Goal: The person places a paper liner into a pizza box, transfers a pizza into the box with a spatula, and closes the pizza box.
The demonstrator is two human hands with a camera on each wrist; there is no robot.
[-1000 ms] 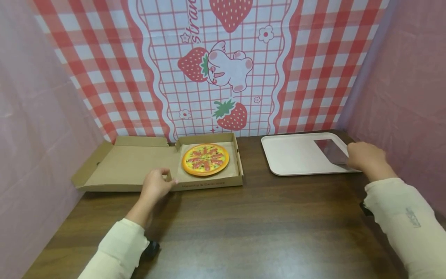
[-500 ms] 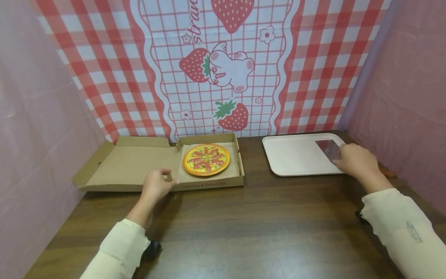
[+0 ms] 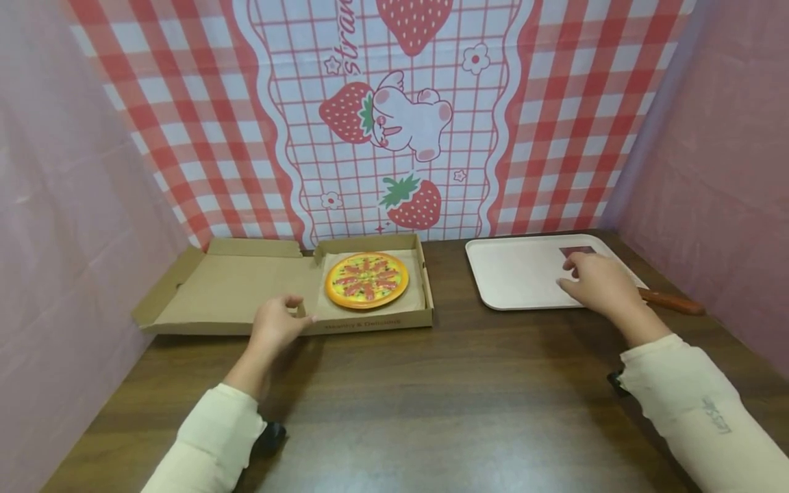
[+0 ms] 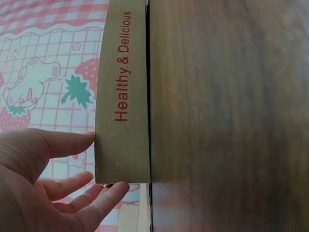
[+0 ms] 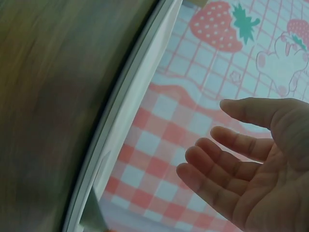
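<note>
A toy pizza (image 3: 366, 280) lies on brown paper in the opened cardboard pizza box (image 3: 370, 324). At the front left corner of the box's tray is my left hand (image 3: 277, 327). In the left wrist view its thumb (image 4: 72, 144) meets the top edge of the printed front wall, and its fingertips are right at the wall's end. My right hand (image 3: 600, 284) is over the right part of the cream tray (image 3: 508, 274), fingers loosely bent and holding nothing. Beneath it lies a wooden-handled spatula (image 3: 672, 301), its flat metal blade mostly hidden by the hand.
The box lid (image 3: 231, 291) lies folded open to the left. Behind the brown wooden table (image 3: 456, 397) hangs a checked strawberry cloth (image 3: 394, 123). Pink curtains (image 3: 696, 157) stand at both sides.
My right hand has let go of the spatula's handle and moved left over the tray; the handle now shows, lying across the tray's right edge. My left hand has stayed at the box.
</note>
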